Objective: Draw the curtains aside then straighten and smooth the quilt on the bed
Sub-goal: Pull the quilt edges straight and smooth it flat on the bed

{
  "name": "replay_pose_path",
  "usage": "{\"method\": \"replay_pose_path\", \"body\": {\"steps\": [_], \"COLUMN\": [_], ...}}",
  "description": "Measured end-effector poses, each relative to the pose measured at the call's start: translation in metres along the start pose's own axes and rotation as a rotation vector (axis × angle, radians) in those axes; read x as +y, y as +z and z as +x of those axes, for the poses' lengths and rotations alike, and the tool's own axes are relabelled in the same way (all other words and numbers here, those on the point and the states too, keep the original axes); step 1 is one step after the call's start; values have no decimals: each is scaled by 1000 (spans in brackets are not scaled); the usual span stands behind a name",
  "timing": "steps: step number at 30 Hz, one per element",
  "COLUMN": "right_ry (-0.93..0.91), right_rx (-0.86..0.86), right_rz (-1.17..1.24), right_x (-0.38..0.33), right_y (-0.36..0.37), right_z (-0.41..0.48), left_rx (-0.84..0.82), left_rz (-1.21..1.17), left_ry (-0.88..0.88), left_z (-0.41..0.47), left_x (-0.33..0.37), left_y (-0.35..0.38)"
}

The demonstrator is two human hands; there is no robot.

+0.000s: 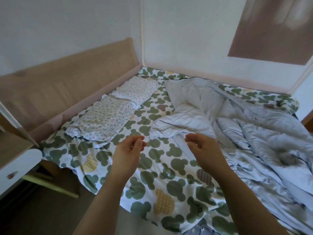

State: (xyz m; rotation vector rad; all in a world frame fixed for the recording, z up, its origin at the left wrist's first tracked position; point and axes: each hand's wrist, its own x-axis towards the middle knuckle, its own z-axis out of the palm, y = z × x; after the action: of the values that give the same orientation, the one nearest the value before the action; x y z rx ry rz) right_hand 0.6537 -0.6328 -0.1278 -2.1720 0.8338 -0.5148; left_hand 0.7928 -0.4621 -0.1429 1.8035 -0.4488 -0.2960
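Hands: left hand (128,150) and right hand (202,150) near 6 o'clock, fingers loosely curled, gripping nothing, above the sheet (152,184).
Quilt: quilt (254,133) pale grey-blue, puffy, crumpled, 1 to 4 o'clock.
Sheet: white, green mouse-head blobs.
Pillows: pillows (108,119) floral, 10 o'clock.

Hands (162,150) empty above sheet (152,180); quilt (245,126) rumpled.
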Motion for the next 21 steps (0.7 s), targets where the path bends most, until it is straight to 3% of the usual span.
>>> {"method": "replay_pose_path", "body": {"steps": [21], "right_ry": [350], "right_rx": [106], "right_rz": [25], "right_x": [-8], "right_y": [149], "right_z": [233], "left_rx": [-323], "left_rz": [177], "left_ry": [24], "left_z": [332], "left_x": [-65], "left_y": [7]}}
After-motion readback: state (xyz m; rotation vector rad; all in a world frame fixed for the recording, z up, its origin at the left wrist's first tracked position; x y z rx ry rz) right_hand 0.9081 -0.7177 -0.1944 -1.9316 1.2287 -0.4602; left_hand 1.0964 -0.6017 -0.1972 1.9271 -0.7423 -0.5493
